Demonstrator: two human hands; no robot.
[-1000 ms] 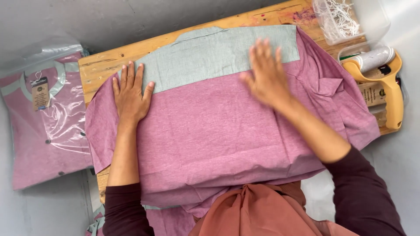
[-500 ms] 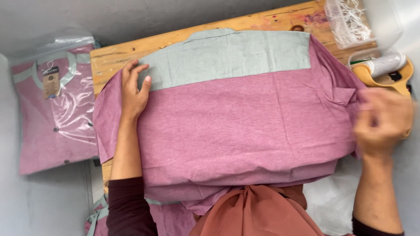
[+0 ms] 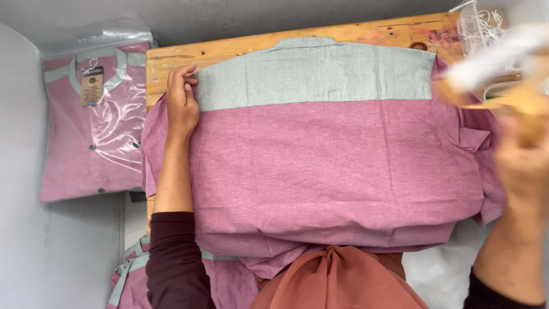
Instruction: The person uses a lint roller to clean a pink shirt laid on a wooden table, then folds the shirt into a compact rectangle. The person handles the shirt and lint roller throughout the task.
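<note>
A pink shirt (image 3: 337,171) with a grey-green yoke panel (image 3: 320,74) lies face down, spread over a wooden board (image 3: 240,46). My left hand (image 3: 182,103) rests on the shirt's left shoulder, fingers curled at the corner of the yoke. At the right edge my right hand (image 3: 523,166) is raised and blurred, gripping a yellow tape dispenser (image 3: 503,91) with a white roll, which hovers over the shirt's right sleeve (image 3: 474,143).
A folded pink shirt in a clear plastic bag (image 3: 94,126) lies to the left of the board. More pink and grey-green fabric (image 3: 128,274) hangs at lower left. A crumpled clear bag (image 3: 477,26) sits at the board's far right corner.
My right hand left the shirt, reached right, took the tape dispenser and lifted it. My left hand slid up to the yoke's left corner and curled its fingers.
</note>
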